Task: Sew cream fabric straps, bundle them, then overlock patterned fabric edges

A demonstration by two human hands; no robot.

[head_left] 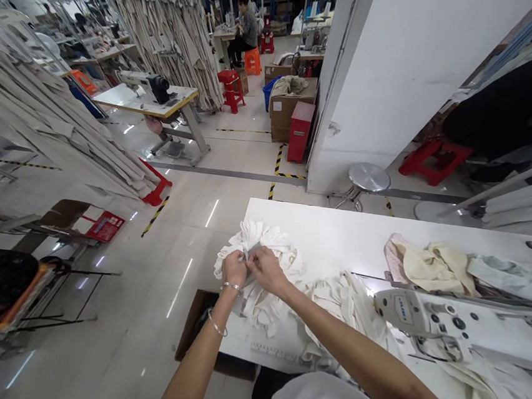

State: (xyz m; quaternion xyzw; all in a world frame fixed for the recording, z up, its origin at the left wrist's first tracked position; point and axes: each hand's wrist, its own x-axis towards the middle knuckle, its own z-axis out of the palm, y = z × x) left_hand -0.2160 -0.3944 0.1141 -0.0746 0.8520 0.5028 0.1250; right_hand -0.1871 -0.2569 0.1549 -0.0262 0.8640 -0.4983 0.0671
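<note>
My left hand [234,269] is closed, its fingers pinching at a small greyish strip of cloth [254,248] in the middle of a gathered bundle of white cloth pieces [263,232]. Right beside it, my right hand [266,267] has its thumb and fingers pressed together on the same strip. How the strip runs between the fingers is partly hidden. The bundle lies at the left end of the white table [333,231], its ruffled edges spreading around both hands. A second heap of white cloth [347,304] lies to the right, under my right forearm.
A white sewing machine [424,315] stands on the table's right side, with folded cloth [438,266] behind it. An open cardboard box [195,324] sits below the table's left edge. Beyond are a metal stool [368,177], a white pillar [390,80] and a seated co-worker [248,28].
</note>
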